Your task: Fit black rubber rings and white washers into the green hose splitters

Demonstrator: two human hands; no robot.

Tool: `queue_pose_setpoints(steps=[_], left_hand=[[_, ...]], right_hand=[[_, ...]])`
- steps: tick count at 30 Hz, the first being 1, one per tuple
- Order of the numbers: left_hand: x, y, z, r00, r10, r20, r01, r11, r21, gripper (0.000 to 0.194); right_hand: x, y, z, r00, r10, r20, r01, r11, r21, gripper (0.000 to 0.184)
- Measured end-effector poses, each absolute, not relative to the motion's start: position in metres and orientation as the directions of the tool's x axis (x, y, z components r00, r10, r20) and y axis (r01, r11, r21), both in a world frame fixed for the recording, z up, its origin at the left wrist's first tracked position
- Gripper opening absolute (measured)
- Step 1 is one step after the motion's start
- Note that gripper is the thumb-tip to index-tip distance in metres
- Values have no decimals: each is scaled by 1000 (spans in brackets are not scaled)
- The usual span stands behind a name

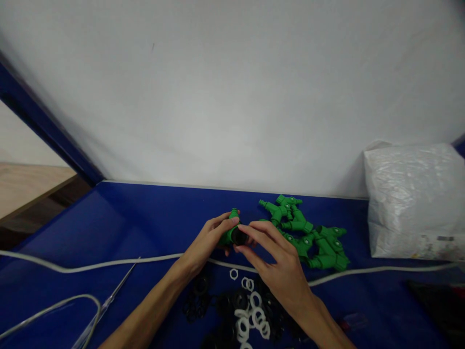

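Observation:
My left hand [212, 235] is wrapped round a green plastic hose fitting [225, 238], whose narrow ribbed end points up past the thumb. At the end of the fitting that faces me sits a round black piece [240, 236], probably a ring or cap. The thumb and fingers of my right hand [278, 254] close on its edge. Below the hands lie white plastic rings [256, 299] of different sizes and black rings [200, 285]. Several more green Y-shaped fittings [298, 220] are heaped just beyond my right hand.
A white cable [123, 262] crosses the blue table [145, 213]. Long pointed tweezers [116, 290] lie at left beside a looped cable [89, 296]. A wrapped white package [417, 201] stands at right against the pale wall [232, 97]. A screwdriver-like handle [354, 321] lies at lower right.

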State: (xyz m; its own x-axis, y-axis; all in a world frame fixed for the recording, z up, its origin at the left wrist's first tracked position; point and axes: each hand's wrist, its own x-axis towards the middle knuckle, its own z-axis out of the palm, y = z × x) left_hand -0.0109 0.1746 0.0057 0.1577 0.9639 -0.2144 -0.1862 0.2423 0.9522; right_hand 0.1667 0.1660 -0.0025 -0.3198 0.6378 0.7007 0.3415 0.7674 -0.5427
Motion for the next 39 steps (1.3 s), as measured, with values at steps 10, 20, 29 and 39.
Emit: queue_pose_setpoints(steps=[10,20,29,39], left_hand=[[-13,176,3,187,958,-217,-173,249,953,50],[-11,176,3,175,966,-190,-162,218,962,48],[-15,175,7,171,974,-152,-167,181,969,43],[-21,178,7,152,973,-172,-189,199,962,45]], right_hand=[[167,164,0,-354,642,680,307,767,-564,36],[166,164,0,-351,672,652,342,741,-579,30],[162,170,18,-433,679,593,364,734,-574,26],[147,182,12,-392,653,648,338,757,-559,26]])
